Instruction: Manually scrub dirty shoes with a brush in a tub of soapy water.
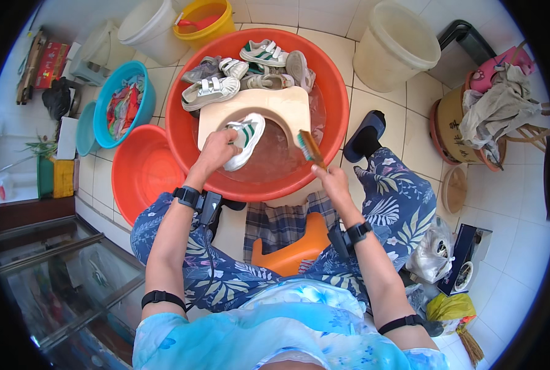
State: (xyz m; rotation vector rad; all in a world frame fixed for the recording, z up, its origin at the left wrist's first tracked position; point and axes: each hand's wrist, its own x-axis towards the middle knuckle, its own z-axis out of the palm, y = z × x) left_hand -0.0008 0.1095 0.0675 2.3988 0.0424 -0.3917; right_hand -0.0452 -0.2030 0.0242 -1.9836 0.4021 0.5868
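A white sneaker with green stripes (251, 138) is gripped in my left hand (217, 150), over the water of a large red basin (335, 115). My right hand (334, 184) holds a wooden-backed scrub brush (313, 149) by one end, above the basin's near right rim, apart from the shoe. A cream plastic stool with a curved cutout (275, 99) stands in the basin. Several wet shoes are piled on and behind it, among them a white shoe with straps (210, 91) and one with green trim (265, 52). Pinkish, cloudy water (270, 166) shows below.
An orange-red basin (141, 166) and a blue basin holding cloths (149, 99) stand at left. Behind are a yellow bucket (228, 23) and a white bucket (152, 32). A translucent bucket (381, 60) and a large pot (455, 134) stand right. An orange stool (298, 249) is beneath me.
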